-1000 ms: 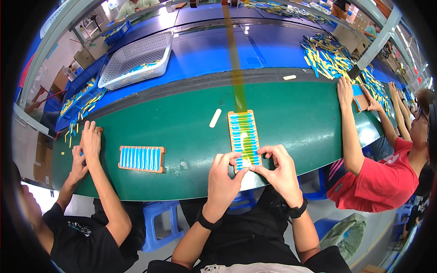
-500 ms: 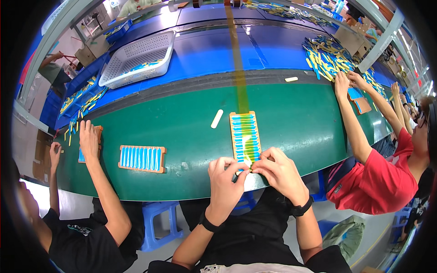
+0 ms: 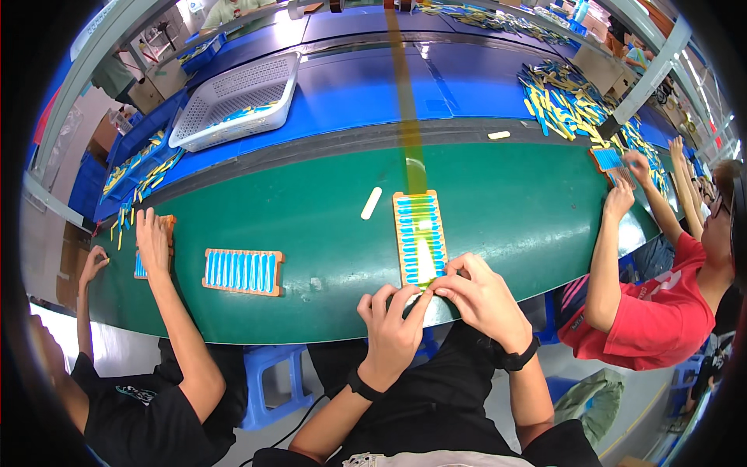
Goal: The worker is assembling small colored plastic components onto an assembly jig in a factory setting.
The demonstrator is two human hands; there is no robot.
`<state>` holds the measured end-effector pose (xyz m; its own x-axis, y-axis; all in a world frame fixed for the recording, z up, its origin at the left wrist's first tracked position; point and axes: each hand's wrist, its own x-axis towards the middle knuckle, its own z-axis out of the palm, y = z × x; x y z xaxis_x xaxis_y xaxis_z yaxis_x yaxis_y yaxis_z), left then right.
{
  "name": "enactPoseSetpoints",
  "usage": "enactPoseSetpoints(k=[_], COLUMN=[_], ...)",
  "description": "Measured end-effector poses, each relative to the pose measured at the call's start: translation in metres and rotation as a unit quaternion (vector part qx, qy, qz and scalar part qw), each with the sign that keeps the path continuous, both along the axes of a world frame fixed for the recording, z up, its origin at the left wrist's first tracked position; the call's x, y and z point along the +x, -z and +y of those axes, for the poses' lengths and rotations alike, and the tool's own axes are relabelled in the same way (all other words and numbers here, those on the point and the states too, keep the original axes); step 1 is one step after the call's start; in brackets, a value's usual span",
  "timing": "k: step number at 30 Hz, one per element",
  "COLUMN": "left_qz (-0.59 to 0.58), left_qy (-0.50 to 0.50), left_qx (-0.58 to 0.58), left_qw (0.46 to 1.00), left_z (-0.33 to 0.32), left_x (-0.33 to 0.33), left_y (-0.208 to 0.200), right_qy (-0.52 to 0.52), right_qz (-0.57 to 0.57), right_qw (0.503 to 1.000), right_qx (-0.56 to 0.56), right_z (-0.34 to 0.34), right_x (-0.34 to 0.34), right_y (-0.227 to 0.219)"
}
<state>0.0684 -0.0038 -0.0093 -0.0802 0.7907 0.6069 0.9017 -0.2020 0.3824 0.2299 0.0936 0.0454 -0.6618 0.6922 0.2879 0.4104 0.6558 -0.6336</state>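
A long strip of see-through amber tape (image 3: 405, 101) comes down from above and lies lengthwise over an orange-brown rack (image 3: 399, 226) of blue flat pieces. At the rack's near end, my right hand (image 3: 484, 302) has thumb and index finger pinched on the tape's end. My left hand (image 3: 391, 331) meets it there, its thumb and index fingertips pressed together at the same edge. Fingertips partly hide that end of the tape. A loose pale-yellow stick (image 3: 371, 203) lies on the green table (image 3: 327, 202), left of the rack.
A second filled rack (image 3: 243, 272) lies to the left. Co-workers at both sides handle racks. A white basket (image 3: 233, 101) stands far left on the blue surface. Piles of blue and yellow pieces (image 3: 556, 105) lie far right. A metal post (image 3: 646, 78) slants down there.
My left fingers have shifted slightly right, closer to my right fingertips at the tape's end. The co-worker at right has drawn their hands nearer, away from the pile.
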Motion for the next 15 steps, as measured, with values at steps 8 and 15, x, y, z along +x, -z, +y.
enactPoseSetpoints(k=[8, 15], left_qz=[0.025, 0.004], left_qy=[-0.010, 0.007], left_qx=[0.024, -0.005], left_qw=[0.999, 1.000], left_z=[0.000, 0.003], left_x=[0.000, -0.005], left_y=[0.007, -0.008], right_qy=[-0.017, 0.000], right_qz=[-0.018, -0.015], right_qw=[0.999, 0.995], right_qx=[0.028, 0.099], right_z=[0.009, 0.024], right_x=[-0.006, -0.016], right_y=[0.001, 0.004])
